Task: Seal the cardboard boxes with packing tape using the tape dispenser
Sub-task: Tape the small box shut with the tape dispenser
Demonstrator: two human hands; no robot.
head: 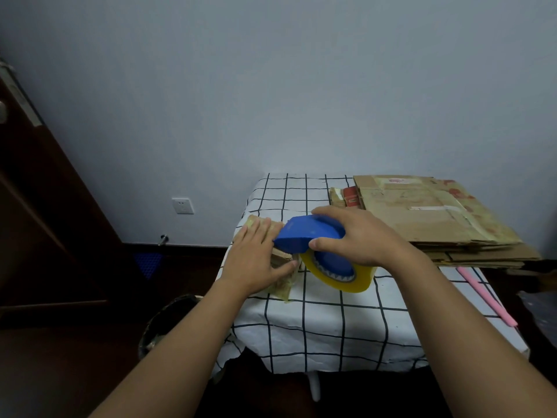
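Observation:
A small cardboard box sits near the left edge of the table, with yellowish tape on it. My left hand rests flat on the box's top, thumb against its near side. My right hand grips a blue tape dispenser holding a yellow tape roll. The dispenser's front end touches the box's top right part, just right of my left fingers.
A stack of flattened cardboard boxes lies on the table's far right. A pink stick lies along the right edge. A bin stands on the dark floor left of the table. A dark door is at far left.

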